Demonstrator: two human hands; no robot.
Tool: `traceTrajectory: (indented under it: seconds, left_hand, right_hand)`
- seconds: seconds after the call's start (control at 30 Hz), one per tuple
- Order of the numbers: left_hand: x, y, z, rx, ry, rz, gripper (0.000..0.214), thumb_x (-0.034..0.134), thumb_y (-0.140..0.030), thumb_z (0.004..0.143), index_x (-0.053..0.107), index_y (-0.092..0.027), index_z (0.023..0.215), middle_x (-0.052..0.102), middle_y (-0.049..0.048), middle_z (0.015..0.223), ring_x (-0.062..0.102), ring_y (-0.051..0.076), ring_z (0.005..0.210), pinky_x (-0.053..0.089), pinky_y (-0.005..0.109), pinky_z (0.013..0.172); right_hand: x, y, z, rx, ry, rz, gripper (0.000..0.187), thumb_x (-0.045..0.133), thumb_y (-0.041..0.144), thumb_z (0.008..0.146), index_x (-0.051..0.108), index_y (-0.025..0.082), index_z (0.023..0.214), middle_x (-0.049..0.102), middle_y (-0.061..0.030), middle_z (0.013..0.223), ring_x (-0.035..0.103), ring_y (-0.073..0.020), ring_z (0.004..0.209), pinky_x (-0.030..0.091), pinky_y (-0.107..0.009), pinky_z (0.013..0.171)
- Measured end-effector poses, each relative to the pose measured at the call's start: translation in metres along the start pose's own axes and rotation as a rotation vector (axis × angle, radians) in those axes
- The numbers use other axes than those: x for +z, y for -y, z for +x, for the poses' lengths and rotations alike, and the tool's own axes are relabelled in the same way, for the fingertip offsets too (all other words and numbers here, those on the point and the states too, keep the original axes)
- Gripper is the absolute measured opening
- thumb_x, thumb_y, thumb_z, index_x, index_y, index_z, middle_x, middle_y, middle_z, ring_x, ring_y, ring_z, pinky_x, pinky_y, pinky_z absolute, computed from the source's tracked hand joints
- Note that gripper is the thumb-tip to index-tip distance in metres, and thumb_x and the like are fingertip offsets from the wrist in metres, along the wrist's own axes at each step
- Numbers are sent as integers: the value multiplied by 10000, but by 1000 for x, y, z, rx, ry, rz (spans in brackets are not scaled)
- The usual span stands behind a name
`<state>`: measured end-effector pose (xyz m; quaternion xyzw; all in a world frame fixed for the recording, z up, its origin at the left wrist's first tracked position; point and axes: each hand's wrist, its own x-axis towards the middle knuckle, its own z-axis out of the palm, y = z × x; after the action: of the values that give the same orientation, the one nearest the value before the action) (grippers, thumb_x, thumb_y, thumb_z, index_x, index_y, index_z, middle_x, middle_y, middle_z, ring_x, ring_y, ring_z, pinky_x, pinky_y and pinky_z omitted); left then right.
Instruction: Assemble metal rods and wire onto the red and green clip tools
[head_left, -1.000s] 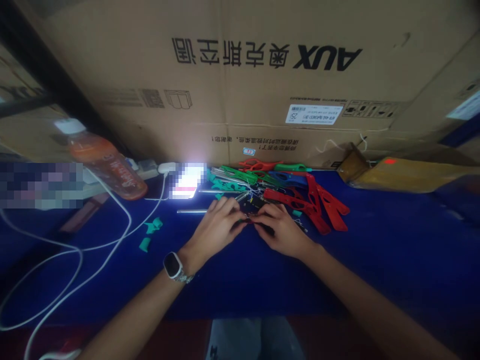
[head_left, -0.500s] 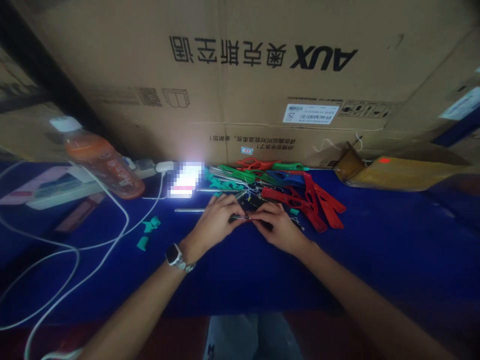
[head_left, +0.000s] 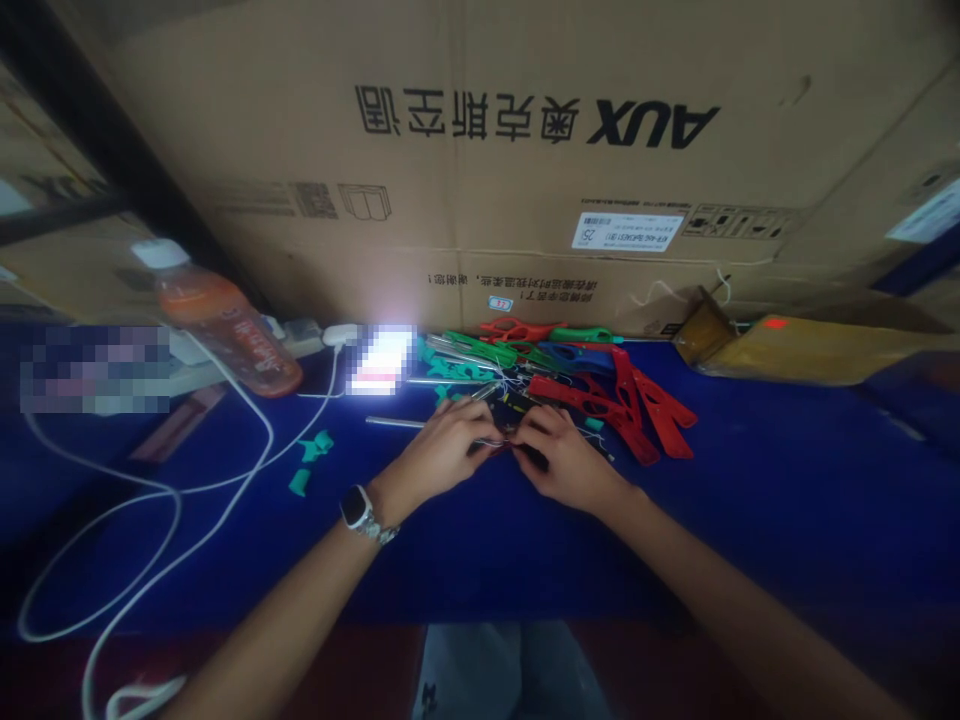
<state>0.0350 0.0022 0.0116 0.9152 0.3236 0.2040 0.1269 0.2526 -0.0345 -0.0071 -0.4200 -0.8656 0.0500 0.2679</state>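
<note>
My left hand (head_left: pixel 452 446), a watch on its wrist, is closed in a pinch at the middle of the blue table. Facing it, my right hand (head_left: pixel 564 462) is pinched too, and the fingertips of both nearly meet. Between them is a small dark reddish part with thin wire (head_left: pixel 508 441), mostly hidden by my fingers. Beyond the hands lies a pile of red plastic shells (head_left: pixel 660 408), green shells (head_left: pixel 484 349) and a blue shell (head_left: pixel 581 357), which look like lighter handles. One metal tube (head_left: pixel 394 422) pokes out beside my left hand.
Loose teal plastic pieces (head_left: pixel 316 446) lie left of my hands. A drink bottle (head_left: pixel 229 325), white cables (head_left: pixel 262 440) and a bright blurred screen (head_left: pixel 381 360) occupy the left side. Behind stands a large cardboard box (head_left: pixel 480 170); a yellowish taped package (head_left: pixel 810 350) lies right.
The view has shifted slightly, so everything sits a little further right. My left fingers have changed their pose around the small part; both hands remain together at the same spot.
</note>
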Motion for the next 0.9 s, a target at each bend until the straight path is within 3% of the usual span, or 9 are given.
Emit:
traceTrajectory:
  seconds: [0.1, 0.2, 0.4, 0.5, 0.6, 0.7, 0.8, 0.9]
  left_hand:
    - [-7, 7, -8, -25, -59, -28, 178, 689, -228, 881, 690, -265, 1055, 638, 19, 1021, 590, 235, 1019, 430, 423, 918]
    - [-18, 19, -18, -31, -100, -82, 190, 745, -306, 843, 667, -242, 1003, 615, 28, 1025, 577, 233, 1032, 464, 406, 913]
    - [-29, 34, -29, -106, -57, -128, 230, 786, -331, 794, 641, -229, 940, 635, 35, 1070, 597, 239, 1064, 506, 413, 916]
    - [-28, 35, -31, -124, -62, -138, 235, 698, -215, 833, 661, -244, 1063, 651, 52, 1152, 604, 244, 1121, 502, 445, 974]
    - [-27, 37, -32, -141, -93, -109, 406, 588, -73, 803, 665, -249, 1160, 656, 68, 1203, 616, 243, 1139, 504, 459, 994]
    - [-27, 39, -32, -122, -77, -38, 369, 587, -83, 806, 691, -241, 1122, 682, 68, 1130, 627, 255, 1100, 508, 477, 972]
    - [-26, 40, -30, -127, -46, 43, 276, 602, -114, 829, 707, -233, 1055, 688, 66, 1049, 634, 264, 1027, 515, 472, 912]
    - [-26, 40, -29, -115, -26, 78, 264, 596, -111, 850, 708, -245, 1048, 682, 59, 1051, 629, 260, 1017, 505, 449, 895]
  right_hand:
    - [0, 4, 1, 14, -1, -8, 88, 584, 130, 895, 636, 198, 918, 608, -69, 932, 561, -224, 912, 437, -381, 821]
    - [0, 6, 2, 28, -5, -15, 45, 598, 160, 894, 612, 201, 907, 606, -72, 940, 566, -228, 910, 437, -389, 827]
    - [-1, 7, 2, 67, 4, -13, 71, 629, 199, 886, 619, 209, 956, 637, -69, 965, 596, -242, 954, 424, -415, 873]
    - [-5, 10, 3, 59, -16, -28, 163, 671, 250, 861, 620, 210, 1011, 646, -71, 958, 605, -254, 956, 402, -441, 902]
    - [-10, 17, 9, 20, -39, -58, 242, 696, 314, 855, 624, 209, 1061, 641, -91, 997, 598, -263, 973, 393, -428, 885]
    - [-11, 24, 23, -46, 12, -92, 252, 674, 354, 901, 642, 225, 1115, 657, -77, 995, 601, -246, 959, 380, -397, 865]
    - [-8, 26, 39, -121, 87, -107, 87, 682, 310, 915, 684, 225, 935, 672, -28, 881, 612, -204, 880, 350, -369, 857]
    - [-3, 23, 50, -128, 100, -74, 127, 696, 243, 906, 663, 204, 790, 658, 7, 760, 606, -163, 779, 332, -336, 792]
